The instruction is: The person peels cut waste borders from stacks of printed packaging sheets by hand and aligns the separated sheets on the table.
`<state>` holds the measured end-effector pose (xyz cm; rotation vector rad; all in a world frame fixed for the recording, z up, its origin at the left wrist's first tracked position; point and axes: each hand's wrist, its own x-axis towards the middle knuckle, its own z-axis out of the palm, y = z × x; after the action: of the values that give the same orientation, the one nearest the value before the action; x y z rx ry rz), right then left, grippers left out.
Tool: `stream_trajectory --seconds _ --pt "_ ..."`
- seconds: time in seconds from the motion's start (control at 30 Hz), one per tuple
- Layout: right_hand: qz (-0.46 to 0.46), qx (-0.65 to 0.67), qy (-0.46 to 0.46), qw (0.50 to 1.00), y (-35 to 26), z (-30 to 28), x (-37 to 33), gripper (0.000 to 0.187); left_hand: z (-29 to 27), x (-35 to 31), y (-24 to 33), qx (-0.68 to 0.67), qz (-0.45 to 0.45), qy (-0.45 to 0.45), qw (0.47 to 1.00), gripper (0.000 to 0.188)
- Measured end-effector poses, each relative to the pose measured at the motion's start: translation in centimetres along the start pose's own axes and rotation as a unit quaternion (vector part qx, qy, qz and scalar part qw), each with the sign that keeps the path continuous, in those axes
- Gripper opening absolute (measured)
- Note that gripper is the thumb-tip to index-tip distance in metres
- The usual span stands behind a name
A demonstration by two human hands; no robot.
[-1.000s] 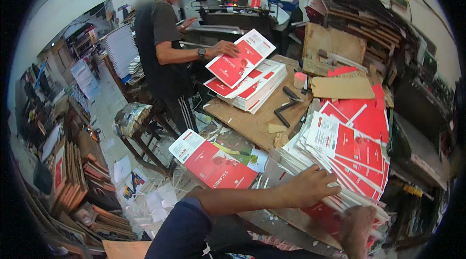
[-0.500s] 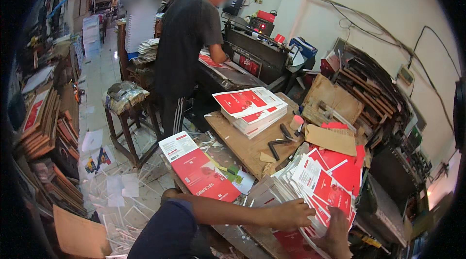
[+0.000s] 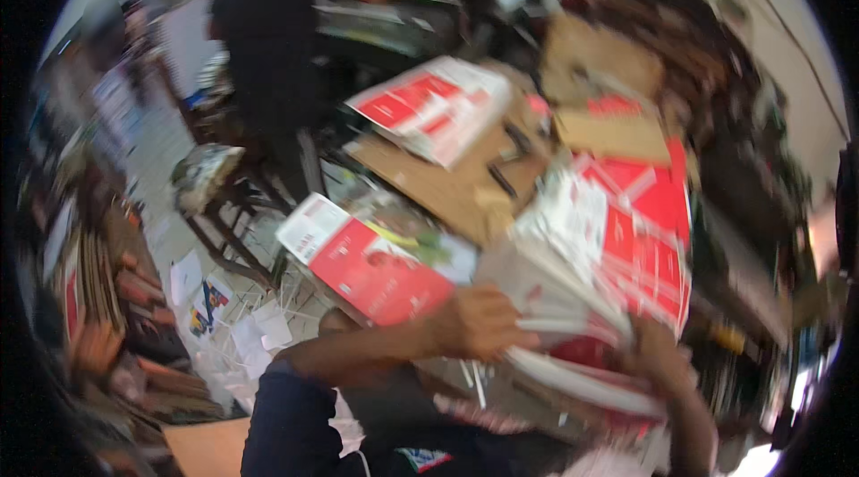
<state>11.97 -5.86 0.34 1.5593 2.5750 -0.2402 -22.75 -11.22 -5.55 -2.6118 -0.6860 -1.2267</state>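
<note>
Low in the head view, my left hand is closed at the left edge of a bundle of printed sheets, which bows between my hands with a pale edge toward me. At the bundle's right end my right hand grips it, its fingers partly hidden and smeared by motion. Just beyond lies a fanned stack of red and white printed sheets. To the left of my left hand, a red printed sheet with a white end panel lies flat on the table.
A pile of printed sheets stands on a wooden board, beside a black tool. Cardboard lies behind the fanned stack. A co-worker in dark clothes stands at a machine near a stool. Paper scraps litter the floor.
The view has tilted and blurred. My hands have drawn back toward me and farther apart, with a bundle of sheets now bowed between them instead of resting against the stack.
</note>
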Motion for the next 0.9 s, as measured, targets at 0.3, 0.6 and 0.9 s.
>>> stream_trajectory --seconds 0.3,0.6,0.9 --pt "-0.058 0.069 0.076 0.993 0.6 -0.9 0.2 0.058 -1.6 -1.8 5.7 0.0 -0.078 -0.043 0.996 0.036" --pt "-0.066 0.061 0.014 0.996 -0.4 -1.2 0.5 0.062 -1.4 -2.8 7.8 -0.05 -0.254 -0.306 0.916 0.048" --pt "-0.051 0.019 0.05 0.997 -0.2 -0.4 -0.5 0.068 1.1 10.1 3.5 0.035 -0.107 -0.113 0.987 0.056"
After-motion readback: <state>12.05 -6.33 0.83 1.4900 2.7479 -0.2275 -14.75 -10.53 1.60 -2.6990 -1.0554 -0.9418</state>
